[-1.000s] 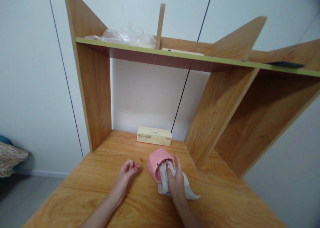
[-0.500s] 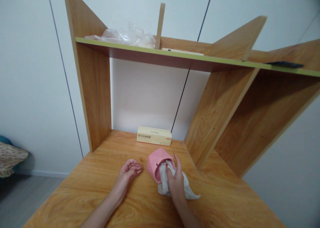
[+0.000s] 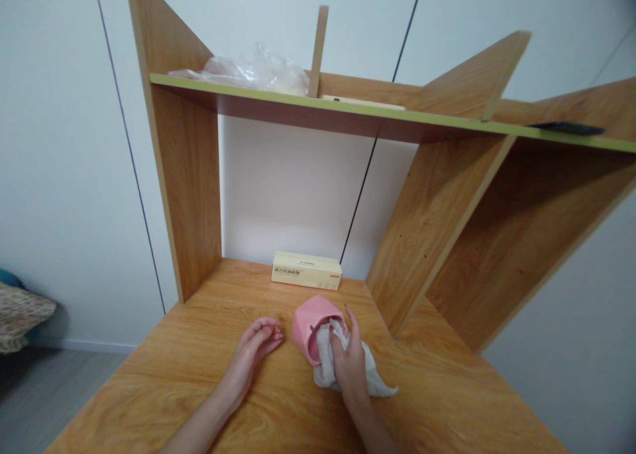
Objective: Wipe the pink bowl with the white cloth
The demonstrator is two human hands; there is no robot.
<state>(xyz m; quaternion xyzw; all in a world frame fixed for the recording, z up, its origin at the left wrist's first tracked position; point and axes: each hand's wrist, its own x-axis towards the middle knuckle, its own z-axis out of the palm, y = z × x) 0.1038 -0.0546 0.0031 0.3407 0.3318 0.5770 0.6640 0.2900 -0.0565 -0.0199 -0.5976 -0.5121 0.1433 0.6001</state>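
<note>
A pink faceted pot [image 3: 308, 321] lies tilted on the wooden desk, its opening turned toward me and to the right. My right hand [image 3: 348, 358] grips a whitish-grey cloth [image 3: 325, 368] at that opening. Some of its fingers reach inside the rim and are hidden there, while another lies along the rim's right edge. Part of the cloth is tucked into the pot, and a loose corner trails on the desk to the right. Left of the pot, and apart from it, my left hand [image 3: 258, 340] rests with loosely curled fingers and nothing visible in it.
Behind the pot stands a cream box [image 3: 307, 272] with printed lettering. Wooden uprights [image 3: 183, 195] flank this bay, under a green-edged shelf [image 3: 268, 96] carrying a clear plastic bag [image 3: 258, 69] and a dark flat object [image 3: 566, 128]. Patterned fabric [image 3: 22, 315] shows at far left.
The thumb and fingers of my left hand have shifted slightly. My right hand, the cloth and the pink pot look almost unchanged.
</note>
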